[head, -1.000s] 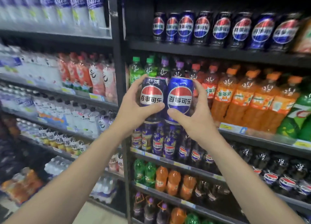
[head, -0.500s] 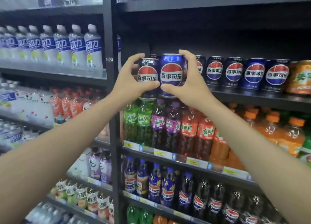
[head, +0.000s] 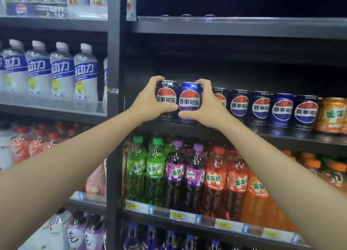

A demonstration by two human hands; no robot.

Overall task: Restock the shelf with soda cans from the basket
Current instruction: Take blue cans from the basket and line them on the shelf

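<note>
My left hand [head: 148, 99] grips a dark navy cola can [head: 166, 97] and my right hand [head: 203, 105] grips a brighter blue cola can [head: 189, 99]. Both cans stand side by side and upright at the left end of the black can shelf [head: 281, 137], their bottoms at the shelf's front edge. To their right runs a row of several like cans [head: 261, 107], and the right hand hides part of the nearest one. The basket is out of view.
An orange can [head: 332, 114] ends the row at the right. Green, purple and red soda bottles [head: 178, 172] fill the shelf below. White bottles [head: 62, 71] stand left of the black upright post [head: 114, 118]. The shelf above [head: 234, 27] overhangs the cans.
Both hands have carried the two cans up from in front of the bottle shelf to the can shelf and in toward the row. The camera has tilted upward.
</note>
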